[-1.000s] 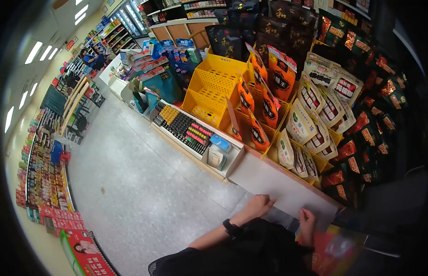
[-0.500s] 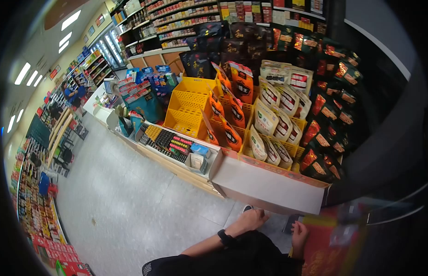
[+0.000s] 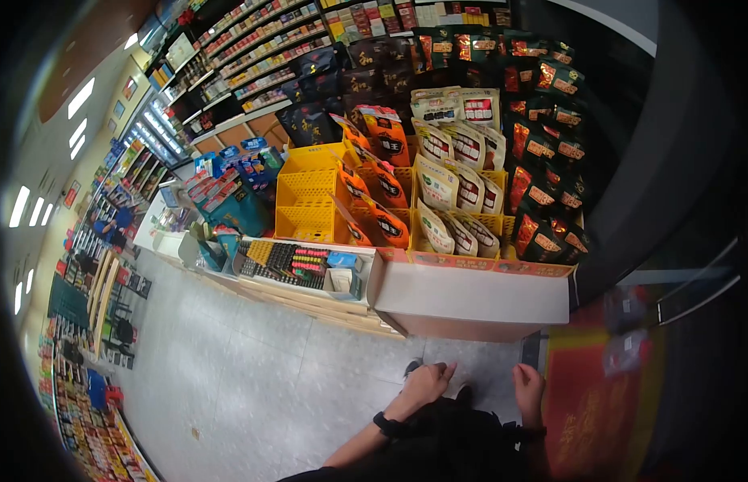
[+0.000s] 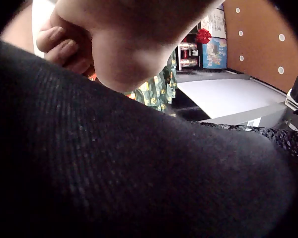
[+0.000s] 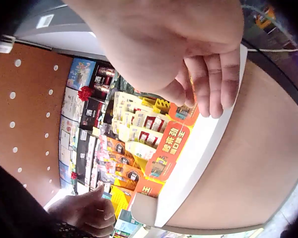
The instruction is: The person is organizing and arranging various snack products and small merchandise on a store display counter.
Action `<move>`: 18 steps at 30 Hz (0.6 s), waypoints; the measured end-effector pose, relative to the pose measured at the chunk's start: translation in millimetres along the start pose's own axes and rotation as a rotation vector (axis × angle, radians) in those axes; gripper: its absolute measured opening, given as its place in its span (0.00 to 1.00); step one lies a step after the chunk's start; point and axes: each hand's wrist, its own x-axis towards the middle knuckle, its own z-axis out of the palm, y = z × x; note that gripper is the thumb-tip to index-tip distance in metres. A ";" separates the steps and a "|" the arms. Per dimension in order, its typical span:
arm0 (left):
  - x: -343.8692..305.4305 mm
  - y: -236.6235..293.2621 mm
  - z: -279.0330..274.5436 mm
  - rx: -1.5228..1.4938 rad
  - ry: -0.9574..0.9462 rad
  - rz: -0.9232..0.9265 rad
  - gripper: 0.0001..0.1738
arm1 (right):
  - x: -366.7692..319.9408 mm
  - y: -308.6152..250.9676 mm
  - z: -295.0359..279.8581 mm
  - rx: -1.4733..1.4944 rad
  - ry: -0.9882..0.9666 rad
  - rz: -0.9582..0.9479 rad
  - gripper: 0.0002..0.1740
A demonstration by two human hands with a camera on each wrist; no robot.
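Observation:
Low in the head view, my left hand (image 3: 426,384), with a dark band at its wrist, hangs over the floor with loosely curled fingers and holds nothing. To its right, my right hand (image 3: 530,387) is also free of any object, its fingers relaxed. The right wrist view shows that palm (image 5: 179,49) with fingers slightly bent, overlapping the counter's edge. Nearest to both hands is the bare white end of the counter (image 3: 470,293). Behind it stand yellow baskets (image 3: 305,221) with orange bags (image 3: 387,225) and cream-coloured bags (image 3: 438,181).
A tray of small black, yellow and pink items (image 3: 297,263) sits on the counter's left part. Dark green bags (image 3: 543,185) hang at the right. A red mat (image 3: 587,402) lies on the floor at the right. Shelves (image 3: 68,402) line the far left, and a person (image 3: 112,229) is in the distance.
The head view has turned, so the counter and its bags sit further left and more level. Both hands stay low before the body, now seen over floor below the counter instead of overlapping it.

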 end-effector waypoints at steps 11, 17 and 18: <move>-37.0 -170.1 -115.6 -0.299 0.142 -0.242 0.37 | 0.5 -79.0 230.4 -0.093 -0.382 -0.146 0.10; -73.2 -266.4 -212.9 -0.071 0.166 -0.328 0.35 | -45.2 -150.8 379.0 -0.110 -0.554 -0.177 0.11; -76.7 -273.8 -229.3 -0.062 0.155 -0.339 0.35 | -48.4 -156.9 395.5 -0.093 -0.570 -0.200 0.11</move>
